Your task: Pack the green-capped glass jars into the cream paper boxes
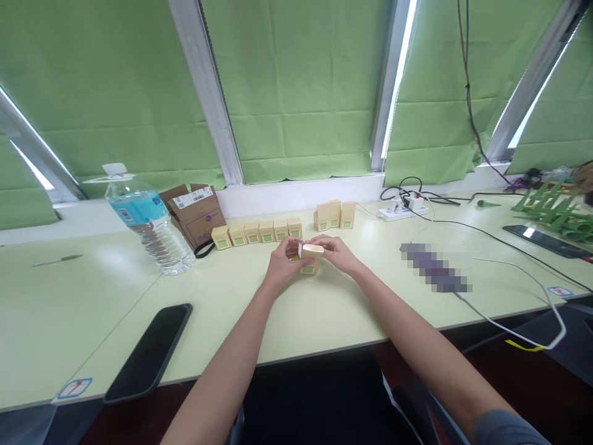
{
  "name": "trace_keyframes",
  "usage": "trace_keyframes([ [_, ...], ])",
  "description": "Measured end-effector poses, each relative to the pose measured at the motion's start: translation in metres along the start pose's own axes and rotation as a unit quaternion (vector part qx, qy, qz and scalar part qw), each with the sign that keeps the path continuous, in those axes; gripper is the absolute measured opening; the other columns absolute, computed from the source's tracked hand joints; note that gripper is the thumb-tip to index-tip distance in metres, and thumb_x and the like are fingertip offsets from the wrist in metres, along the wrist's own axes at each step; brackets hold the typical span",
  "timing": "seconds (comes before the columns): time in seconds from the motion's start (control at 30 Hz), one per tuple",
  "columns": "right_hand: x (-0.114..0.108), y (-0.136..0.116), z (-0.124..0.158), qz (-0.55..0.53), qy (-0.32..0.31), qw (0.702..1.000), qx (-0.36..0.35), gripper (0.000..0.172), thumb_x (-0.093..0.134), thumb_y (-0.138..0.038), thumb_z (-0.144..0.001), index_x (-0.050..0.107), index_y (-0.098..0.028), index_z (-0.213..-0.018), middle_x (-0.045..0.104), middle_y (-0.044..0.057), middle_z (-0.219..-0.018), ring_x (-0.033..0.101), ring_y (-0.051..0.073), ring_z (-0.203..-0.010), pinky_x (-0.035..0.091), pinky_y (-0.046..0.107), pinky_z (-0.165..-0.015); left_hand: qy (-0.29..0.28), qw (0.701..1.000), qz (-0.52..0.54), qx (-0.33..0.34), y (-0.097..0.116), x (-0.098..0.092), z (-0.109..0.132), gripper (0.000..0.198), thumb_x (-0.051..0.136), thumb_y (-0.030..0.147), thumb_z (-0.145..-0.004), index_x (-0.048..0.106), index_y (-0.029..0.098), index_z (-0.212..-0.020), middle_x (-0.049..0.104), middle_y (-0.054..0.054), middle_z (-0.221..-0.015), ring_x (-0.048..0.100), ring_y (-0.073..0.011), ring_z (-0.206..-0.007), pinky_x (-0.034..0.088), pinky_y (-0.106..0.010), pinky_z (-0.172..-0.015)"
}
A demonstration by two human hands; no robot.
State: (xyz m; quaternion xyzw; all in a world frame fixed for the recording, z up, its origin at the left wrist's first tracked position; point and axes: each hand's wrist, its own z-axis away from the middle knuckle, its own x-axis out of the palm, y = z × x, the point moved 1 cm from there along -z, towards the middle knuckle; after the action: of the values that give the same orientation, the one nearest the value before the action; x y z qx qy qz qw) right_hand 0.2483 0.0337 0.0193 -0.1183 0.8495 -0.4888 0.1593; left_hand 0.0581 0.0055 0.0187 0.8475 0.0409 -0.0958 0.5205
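Observation:
A small tan cardboard box [313,251] with a green label low on its front stands on the table between my hands. My left hand [283,262] is closed around its left side, thumb across the front. The fingers of my right hand [339,252] pinch the box's upper right edge. A white flap or edge shows at its top left; the far side is hidden behind my fingers. Just beyond, a row of several similar small boxes [252,233] with green labels stands to the left. Further back to the right is a second group of taller-looking tan boxes [334,215].
On the left are a large water bottle [160,228], an open brown carton [198,216], a black phone [151,352] and a thin tool [58,260]. To the right lie a power strip [403,212] with cables, a blurred-out object [435,267], another phone [546,241] and green plastic parts [551,210].

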Motion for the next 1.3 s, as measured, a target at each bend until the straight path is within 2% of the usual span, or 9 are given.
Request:
trace_keyframes([
  [0.17,0.001,-0.002,0.000,0.017,0.031,0.999,-0.002,0.034,0.060,-0.051,-0.091,0.076,-0.022,-0.095,0.074,0.004,-0.099,0.068,0.022,-0.097,0.053,0.035,-0.089,0.018,1.000,-0.005,-0.006,-0.001,0.000,-0.001,0.058,0.091,0.036,-0.063,0.061,0.021,-0.110,0.073,-0.009,-0.109,0.071,-0.0231,-0.099,0.056,-0.041,-0.092],
  [0.37,0.004,0.000,-0.001,-0.008,0.041,0.999,0.004,0.031,0.063,-0.047,-0.090,0.070,-0.022,-0.107,0.073,0.006,-0.108,0.068,0.022,-0.102,0.052,0.034,-0.089,0.007,1.000,-0.002,-0.006,-0.003,-0.002,-0.001,0.056,0.089,0.039,-0.068,0.065,0.020,-0.114,0.073,-0.010,-0.112,0.071,-0.0243,-0.101,0.057,-0.043,-0.095],
  [0.5,0.004,0.011,-0.002,0.004,0.036,0.999,0.035,0.029,0.065,-0.042,-0.088,0.067,-0.023,-0.110,0.073,0.006,-0.109,0.068,0.020,-0.099,0.053,0.035,-0.090,-0.032,0.999,0.009,-0.023,-0.004,-0.001,0.001,0.056,0.086,0.041,-0.072,0.067,0.019,-0.119,0.071,-0.012,-0.118,0.069,-0.0260,-0.107,0.057,-0.043,-0.095],
  [0.67,0.005,0.020,-0.002,0.056,0.017,0.996,0.070,0.031,0.064,-0.038,-0.087,0.065,-0.023,-0.113,0.073,0.005,-0.108,0.066,0.019,-0.090,0.054,0.032,-0.079,-0.036,0.999,0.017,-0.025,-0.003,-0.001,0.002,0.051,0.077,0.050,-0.081,0.066,0.020,-0.121,0.064,-0.014,-0.132,0.065,-0.0269,-0.114,0.057,-0.038,-0.091],
  [0.77,0.006,0.023,-0.002,0.063,0.011,0.995,0.075,0.032,0.064,-0.037,-0.086,0.064,-0.023,-0.114,0.072,0.006,-0.108,0.066,0.018,-0.086,0.053,0.030,-0.075,-0.009,0.999,0.026,-0.038,-0.004,-0.003,0.000,0.048,0.071,0.057,-0.084,0.063,0.020,-0.114,0.067,-0.011,-0.122,0.067,-0.0238,-0.106,0.056,-0.036,-0.087],
  [0.87,0.006,0.025,-0.002,0.069,0.018,0.994,0.077,0.031,0.064,-0.039,-0.085,0.064,-0.021,-0.111,0.073,0.006,-0.106,0.065,0.017,-0.085,0.052,0.030,-0.075,-0.013,0.999,0.013,-0.036,-0.006,-0.004,-0.002,0.045,0.064,0.060,-0.088,0.065,0.018,-0.100,0.069,-0.009,-0.108,0.066,-0.0220,-0.099,0.054,-0.034,-0.086],
  [0.97,0.005,0.024,-0.003,0.089,0.034,0.993,0.067,0.028,0.064,-0.040,-0.085,0.065,-0.020,-0.105,0.074,0.005,-0.103,0.065,0.017,-0.086,0.050,0.031,-0.077,-0.029,0.999,-0.011,-0.019,-0.005,-0.003,-0.002,0.043,0.062,0.059,-0.089,0.068,0.016,-0.092,0.069,-0.008,-0.102,0.064,-0.0219,-0.098,0.051,-0.032,-0.086],
  [1.17,0.003,0.024,-0.005,0.088,0.074,0.992,0.053,0.027,0.059,-0.044,-0.089,0.068,-0.020,-0.094,0.072,0.003,-0.088,0.066,0.019,-0.083,0.051,0.031,-0.077,-0.013,0.999,-0.045,0.000,-0.005,-0.002,-0.001,0.037,0.066,0.052,-0.087,0.067,0.016,-0.083,0.065,-0.006,-0.095,0.059,-0.0192,-0.091,0.048,-0.027,-0.075],
  [1.3,0.004,0.020,-0.004,0.090,0.067,0.993,0.037,0.037,0.045,-0.051,-0.098,0.068,-0.022,-0.099,0.072,0.003,-0.095,0.066,0.018,-0.085,0.053,0.031,-0.078,-0.003,0.999,-0.031,-0.011,-0.007,-0.003,-0.002,0.032,0.067,0.048,-0.086,0.065,0.017,-0.094,0.063,-0.004,-0.093,0.058,-0.0168,-0.086,0.047,-0.027,-0.075],
])
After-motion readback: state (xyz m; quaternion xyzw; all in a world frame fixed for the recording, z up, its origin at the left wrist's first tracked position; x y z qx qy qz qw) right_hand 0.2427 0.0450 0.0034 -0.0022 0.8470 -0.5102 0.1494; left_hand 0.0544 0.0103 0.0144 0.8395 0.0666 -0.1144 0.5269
